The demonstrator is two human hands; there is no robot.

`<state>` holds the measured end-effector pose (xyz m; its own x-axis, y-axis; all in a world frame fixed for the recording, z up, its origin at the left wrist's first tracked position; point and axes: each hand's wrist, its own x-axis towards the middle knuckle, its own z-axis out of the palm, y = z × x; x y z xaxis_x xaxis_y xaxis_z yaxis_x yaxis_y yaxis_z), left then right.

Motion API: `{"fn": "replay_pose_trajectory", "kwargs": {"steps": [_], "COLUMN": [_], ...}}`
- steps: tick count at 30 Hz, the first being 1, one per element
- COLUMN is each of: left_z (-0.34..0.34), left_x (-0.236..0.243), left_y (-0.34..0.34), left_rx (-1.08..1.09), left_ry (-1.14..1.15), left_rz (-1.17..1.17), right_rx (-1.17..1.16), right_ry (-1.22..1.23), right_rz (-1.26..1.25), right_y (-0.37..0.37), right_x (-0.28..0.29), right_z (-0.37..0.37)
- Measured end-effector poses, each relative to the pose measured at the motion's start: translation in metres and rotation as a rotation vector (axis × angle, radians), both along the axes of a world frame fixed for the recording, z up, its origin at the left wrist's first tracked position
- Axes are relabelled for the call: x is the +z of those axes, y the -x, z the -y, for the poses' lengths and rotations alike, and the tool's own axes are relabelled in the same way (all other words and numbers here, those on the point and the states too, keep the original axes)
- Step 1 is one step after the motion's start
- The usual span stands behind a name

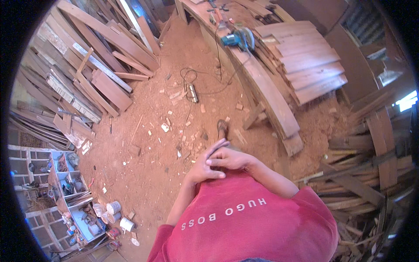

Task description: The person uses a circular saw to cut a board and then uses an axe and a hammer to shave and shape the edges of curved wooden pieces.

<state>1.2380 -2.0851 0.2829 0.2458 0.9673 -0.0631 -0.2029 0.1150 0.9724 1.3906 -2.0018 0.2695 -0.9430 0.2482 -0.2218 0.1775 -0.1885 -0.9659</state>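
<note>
My two hands meet in front of the red shirt, low in the middle of the view. My left hand has its fingers stretched up and across, with the thumb apart. Against it lies my right hand, its fingers laid over the left palm and partly hidden there. No tool or object shows in either hand. Just beyond them a foot in a sandal stands on the dusty floor.
A long wooden workbench runs ahead to the right, bearing a teal circular saw and stacked boards. A corded metal power tool lies on the floor. Planks lean at left; shelves and buckets stand nearer.
</note>
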Motion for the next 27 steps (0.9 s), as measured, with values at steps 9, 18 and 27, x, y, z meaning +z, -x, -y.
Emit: {"fn": "replay_pose_trajectory", "kwargs": {"steps": [9, 18, 27], "left_z": [-0.199, -0.312, -0.495], "left_x": [-0.011, -0.097, -0.211], "left_y": [0.123, 0.274, 0.474], "left_rx": [0.347, 0.990, 0.657], "left_ry": [0.296, 0.573, 0.615], "left_rz": [-0.037, 0.101, -0.316], "right_rx": [0.220, -0.112, -0.689], "right_ry": [-0.065, 0.157, 0.193], "right_rz": [0.061, 0.173, 0.409], "right_y": [0.168, 0.256, 0.363], "right_x": [-0.040, -0.060, -0.135], "right_z": [-0.234, -0.426, -0.590]}}
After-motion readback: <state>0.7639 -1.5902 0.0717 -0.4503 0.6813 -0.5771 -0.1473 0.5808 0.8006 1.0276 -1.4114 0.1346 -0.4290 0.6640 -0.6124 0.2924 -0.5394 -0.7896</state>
